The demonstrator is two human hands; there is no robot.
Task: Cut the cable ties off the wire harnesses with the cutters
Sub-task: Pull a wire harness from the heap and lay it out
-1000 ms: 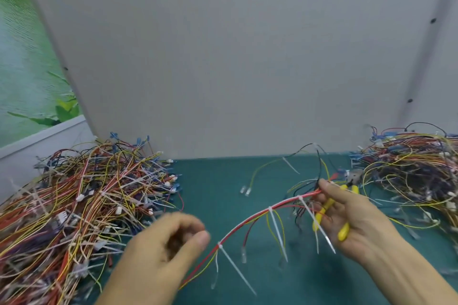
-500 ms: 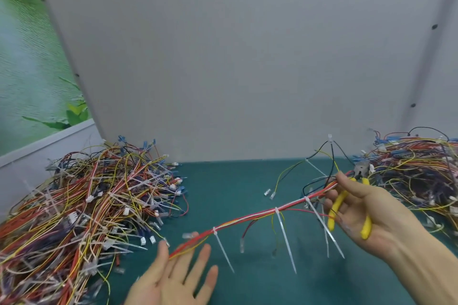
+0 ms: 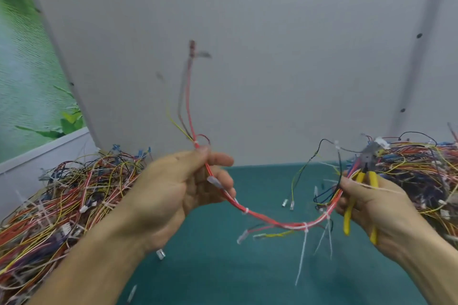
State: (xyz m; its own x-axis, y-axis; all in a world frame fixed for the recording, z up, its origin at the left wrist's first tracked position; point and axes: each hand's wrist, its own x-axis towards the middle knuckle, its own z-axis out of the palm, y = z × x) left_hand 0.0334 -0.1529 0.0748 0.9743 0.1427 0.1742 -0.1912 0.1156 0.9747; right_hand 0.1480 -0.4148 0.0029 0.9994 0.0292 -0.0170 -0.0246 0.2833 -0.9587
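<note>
Two hands are showing — a left hand [image 3: 173, 188] and a right hand [image 3: 371, 205]. One wire harness [image 3: 272, 221] is hanging between them, and at least four white cable ties [image 3: 306, 226] are showing along it. One pair of cutters [image 3: 371, 178] is sitting in the right hand, showing two yellow handles. Two heaps of harnesses are lying on the one desk [image 3: 223, 267] — a left heap [image 3: 62, 200] and a right heap [image 3: 416, 171]. Four dark dots [image 3: 418, 35] are marking the grey panel [image 3: 272, 57] behind.

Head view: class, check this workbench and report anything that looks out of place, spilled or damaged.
Nothing looks damaged. A small pale bit lies loose on the green mat, apart from the left pile and right pile. The held harness has long tie tails dangling.
</note>
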